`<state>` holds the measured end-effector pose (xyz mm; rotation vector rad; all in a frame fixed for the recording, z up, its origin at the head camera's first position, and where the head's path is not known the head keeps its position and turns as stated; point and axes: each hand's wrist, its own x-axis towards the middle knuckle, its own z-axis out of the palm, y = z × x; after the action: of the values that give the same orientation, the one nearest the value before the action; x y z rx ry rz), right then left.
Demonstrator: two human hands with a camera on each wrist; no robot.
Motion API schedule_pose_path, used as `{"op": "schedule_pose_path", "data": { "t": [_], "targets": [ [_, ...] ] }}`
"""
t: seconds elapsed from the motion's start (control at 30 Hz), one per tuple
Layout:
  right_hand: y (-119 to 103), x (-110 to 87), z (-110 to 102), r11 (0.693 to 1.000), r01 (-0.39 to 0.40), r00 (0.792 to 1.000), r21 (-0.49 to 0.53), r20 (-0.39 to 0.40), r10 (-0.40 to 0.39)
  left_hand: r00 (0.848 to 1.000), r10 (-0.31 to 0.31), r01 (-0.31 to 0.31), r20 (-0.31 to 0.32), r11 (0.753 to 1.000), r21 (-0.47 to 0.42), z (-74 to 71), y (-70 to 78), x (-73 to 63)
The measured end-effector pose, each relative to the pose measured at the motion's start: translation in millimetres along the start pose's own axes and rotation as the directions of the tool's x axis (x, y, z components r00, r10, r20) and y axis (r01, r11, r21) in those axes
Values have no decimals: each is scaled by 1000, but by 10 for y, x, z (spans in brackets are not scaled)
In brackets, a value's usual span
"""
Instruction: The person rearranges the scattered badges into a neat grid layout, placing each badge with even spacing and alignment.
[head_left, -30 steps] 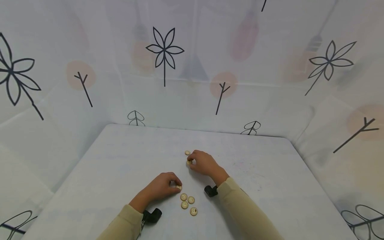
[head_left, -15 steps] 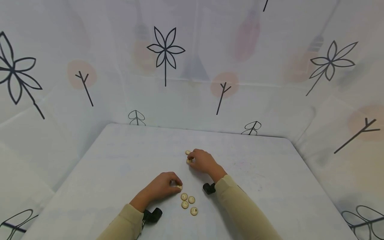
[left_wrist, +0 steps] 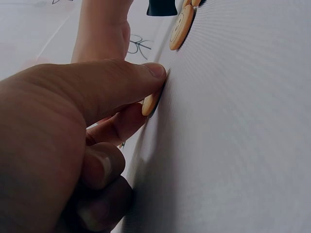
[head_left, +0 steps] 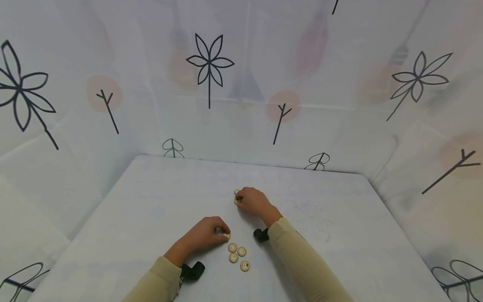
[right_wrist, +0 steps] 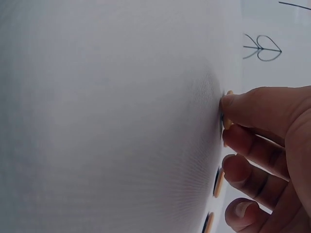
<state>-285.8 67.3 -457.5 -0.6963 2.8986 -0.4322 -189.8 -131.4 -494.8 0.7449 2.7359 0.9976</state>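
Observation:
My left hand [head_left: 205,234] pinches a round wooden button [left_wrist: 149,104] between thumb and forefinger, low over the white table. Beyond it, my right hand [head_left: 255,202] holds another wooden button [head_left: 237,201] by its edges with thumb and forefinger. Just past those fingertips lies a further button [head_left: 236,191], partly covered by the right hand. Nearest to the left hand on its right is a small group of loose buttons, among them an upper one [head_left: 232,247], one to its right [head_left: 242,251] and a lower one [head_left: 233,258].
A button [head_left: 245,266] lies slightly apart, closest to me. The white tabletop [head_left: 158,188] ends at a rounded far edge, with a patterned cloth [head_left: 241,138] hanging behind and at the sides. A black wrist camera [head_left: 194,271] sits beside the left cuff.
My right hand has slid its button slightly away from me, closer to the far button. The left hand keeps its pinch in place. The head view has shifted slightly.

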Motion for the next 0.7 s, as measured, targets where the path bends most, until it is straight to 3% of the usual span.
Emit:
{"op": "schedule_pose_path", "data": {
  "t": [0.7],
  "targets": [
    [20,43,20,1000,-12,999,-1,-32,12,1000,-23,23,3,1000,-2,-1,9,17]
  ]
}}
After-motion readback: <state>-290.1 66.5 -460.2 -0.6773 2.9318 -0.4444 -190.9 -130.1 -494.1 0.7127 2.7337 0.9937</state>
